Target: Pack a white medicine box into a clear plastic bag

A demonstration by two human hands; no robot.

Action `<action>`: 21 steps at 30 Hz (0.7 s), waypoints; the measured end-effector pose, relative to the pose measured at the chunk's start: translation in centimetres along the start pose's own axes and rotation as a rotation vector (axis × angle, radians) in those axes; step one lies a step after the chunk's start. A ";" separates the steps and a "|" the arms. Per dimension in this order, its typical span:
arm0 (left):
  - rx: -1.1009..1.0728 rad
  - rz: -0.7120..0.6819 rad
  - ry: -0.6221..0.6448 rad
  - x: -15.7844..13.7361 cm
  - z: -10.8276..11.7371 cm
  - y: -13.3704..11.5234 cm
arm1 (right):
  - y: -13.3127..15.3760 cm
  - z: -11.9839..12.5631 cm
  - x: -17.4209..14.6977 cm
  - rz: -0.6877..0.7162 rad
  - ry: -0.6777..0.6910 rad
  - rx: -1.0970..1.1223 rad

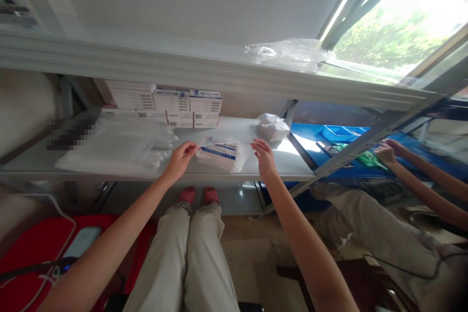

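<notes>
Nearest to me, the seated person's pale trousers run down to two pink shoes [199, 195] on the floor, with a red mat [32, 246] off to the left carrying a white cable. Both bare arms reach forward to the grey shelf [44, 165] in front. The left hand [179, 158] has its fingers pinching the left edge of a clear packet [219, 153] with a white and blue label, which lies at the near edge of the shelf, between the two hands. The right hand [263, 156] hovers just beside the packet's right end, fingers spread and slightly curled, not touching it as far as I can tell. To the left of the packet lies a loose heap of clear plastic bags [120, 144]. Farther back, white boxes [168, 105] with barcodes are stacked against the wall, and a small crumpled white bag [272, 126] sits to the right. On the right, another person's hand [385, 152] rests over something green on a blue surface [310, 134]. Above, on the upper shelf, lies a clear bag [288, 53] near the window.
</notes>
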State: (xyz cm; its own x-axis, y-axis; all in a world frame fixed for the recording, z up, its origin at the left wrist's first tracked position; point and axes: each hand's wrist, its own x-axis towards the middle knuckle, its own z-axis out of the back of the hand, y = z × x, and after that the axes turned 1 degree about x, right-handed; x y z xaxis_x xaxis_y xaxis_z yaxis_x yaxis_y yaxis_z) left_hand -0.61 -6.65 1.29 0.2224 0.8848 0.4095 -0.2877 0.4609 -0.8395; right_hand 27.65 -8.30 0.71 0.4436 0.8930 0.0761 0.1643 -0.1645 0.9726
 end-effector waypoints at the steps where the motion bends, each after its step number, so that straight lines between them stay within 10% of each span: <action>1: -0.069 0.003 0.010 0.6 0.2 -0.6 | 0.4 -0.5 -0.2 0.004 0.036 0.026; 10: -0.425 0.153 -0.200 3.0 1.2 -3.6 | 1.9 -0.9 0.3 -0.140 0.137 0.424; 21: -0.211 0.008 -0.050 5.2 2.7 -2.7 | 4.6 -0.8 -1.3 0.051 0.098 0.395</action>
State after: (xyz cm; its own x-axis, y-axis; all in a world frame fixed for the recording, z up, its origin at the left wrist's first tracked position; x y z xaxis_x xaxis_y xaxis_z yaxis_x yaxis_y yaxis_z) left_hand -1.14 -3.09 6.67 0.1731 0.8932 0.4151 -0.0871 0.4336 -0.8969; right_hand 27.10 -9.82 5.23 0.3766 0.9122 0.1613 0.4787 -0.3407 0.8092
